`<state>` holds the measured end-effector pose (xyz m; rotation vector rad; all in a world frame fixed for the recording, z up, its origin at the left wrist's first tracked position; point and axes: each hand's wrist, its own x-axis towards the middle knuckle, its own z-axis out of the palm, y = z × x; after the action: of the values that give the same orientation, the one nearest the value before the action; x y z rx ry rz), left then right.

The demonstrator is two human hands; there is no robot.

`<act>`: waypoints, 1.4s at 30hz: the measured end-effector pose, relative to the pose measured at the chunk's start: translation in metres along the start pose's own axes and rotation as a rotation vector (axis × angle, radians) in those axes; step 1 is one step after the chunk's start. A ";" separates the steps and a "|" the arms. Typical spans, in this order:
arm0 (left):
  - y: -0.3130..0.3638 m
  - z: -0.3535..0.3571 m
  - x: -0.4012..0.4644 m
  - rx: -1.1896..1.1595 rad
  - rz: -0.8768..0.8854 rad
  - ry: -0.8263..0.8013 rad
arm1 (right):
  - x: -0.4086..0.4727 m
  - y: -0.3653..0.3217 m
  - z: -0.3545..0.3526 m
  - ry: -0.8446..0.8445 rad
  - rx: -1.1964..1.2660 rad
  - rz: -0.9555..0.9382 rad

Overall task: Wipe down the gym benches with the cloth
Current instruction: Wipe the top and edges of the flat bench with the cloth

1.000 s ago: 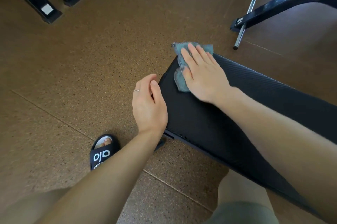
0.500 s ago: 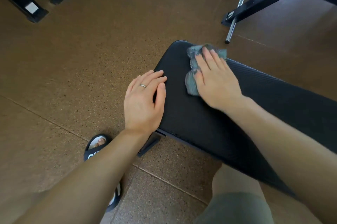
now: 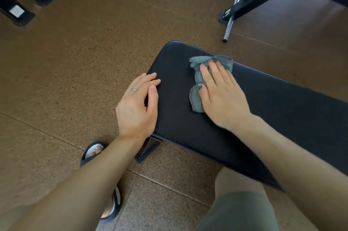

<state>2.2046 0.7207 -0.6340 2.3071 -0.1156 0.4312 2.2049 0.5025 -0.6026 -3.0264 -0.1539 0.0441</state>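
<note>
The right hand (image 3: 222, 97) pressed the cloth (image 3: 196, 97) flat-fingered onto the bench pad (image 3: 282, 110) near its far-left end. The left hand (image 3: 138, 106) rested released on the pad's left edge, grasping nothing. Even pressure and overlapping strokes along the pad would probably clean it best.

My right hand (image 3: 224, 99) lies flat on the cloth (image 3: 197, 97), which sits on the worktop (image 3: 282, 110) near its far end. My left hand (image 3: 137, 106) rests on the worktop's left edge. A metal bar (image 3: 231, 18) lies on the floor (image 3: 75, 61) beyond.
</note>
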 end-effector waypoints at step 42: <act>-0.019 -0.041 -0.008 -0.591 -0.851 0.041 | -0.041 -0.115 0.021 -0.008 -0.092 -0.441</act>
<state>2.1898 0.7624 -0.6232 1.5676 0.6533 -0.0113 2.1515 0.6146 -0.6099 -3.0043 -0.8375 0.0114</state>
